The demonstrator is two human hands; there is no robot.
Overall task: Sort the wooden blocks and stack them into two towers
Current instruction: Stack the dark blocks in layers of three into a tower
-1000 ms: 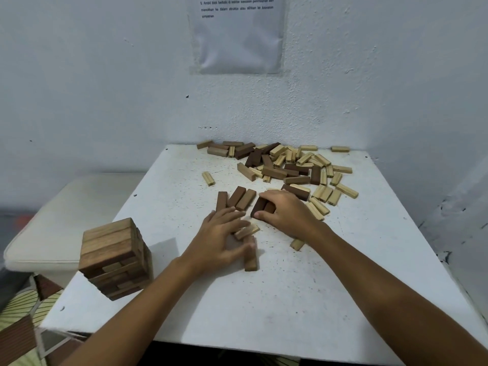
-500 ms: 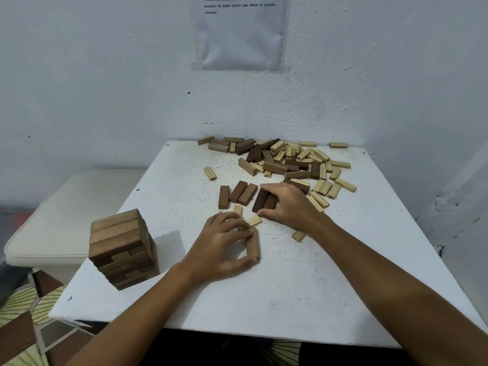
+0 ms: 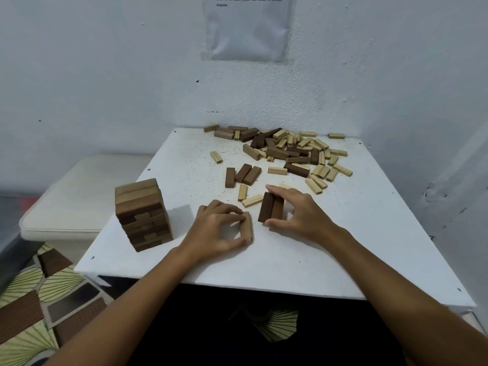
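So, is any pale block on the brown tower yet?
No: the tower near the table's left edge shows only brown blocks, and the pale blocks lie loose on the table.

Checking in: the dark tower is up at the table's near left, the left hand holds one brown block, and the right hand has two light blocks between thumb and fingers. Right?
Not quite. In the head view the right hand holds two dark brown blocks, not light ones. The rest stands: the dark tower is at the table's near left, and the left hand holds one brown block.

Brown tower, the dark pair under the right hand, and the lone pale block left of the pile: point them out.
Brown tower (image 3: pixel 142 212): head view, front face.
Dark pair (image 3: pixel 270 210): head view, top faces.
Lone pale block (image 3: pixel 216 157): head view, top face.
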